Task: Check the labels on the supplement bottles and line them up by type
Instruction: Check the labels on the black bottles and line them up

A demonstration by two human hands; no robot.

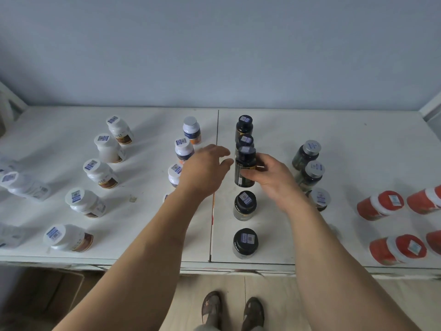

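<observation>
— What was the right hand doing?

— It was wrapped round a tall black plastic bottle with a black cap and a gold-lettered label, fingers curled across the front and thumb behind. The bottle stood upright in the middle of a black column, though I couldn't tell whether its base touched the white tabletop.

— And the left hand?

— Loose and empty, fingers spread, hovering just left of that bottle without touching it.

— What else was in that column?

— Two more tall black bottles stood just beyond it, towards the wall. Nearer the table's front edge stood two squat black-capped jars, one behind the other, each with a blue-and-white sticker on its lid.

— Further out to the left?

— A line of white bottles with dark blue and orange labels, partly hidden behind the left forearm. Beyond them, a slanting row of five white bottles with brown labels. At the far left edge were some white bottles with pale labels, too blurred to read.

— And to the right?

— Three dark bottles with silver-grey caps in a row just behind the right wrist. Well apart from those, near the right edge, stood four red jars with white collars.

— Below the table?

— A pale wooden floor, the person's sandalled feet, and a brown cardboard box at lower left.
</observation>
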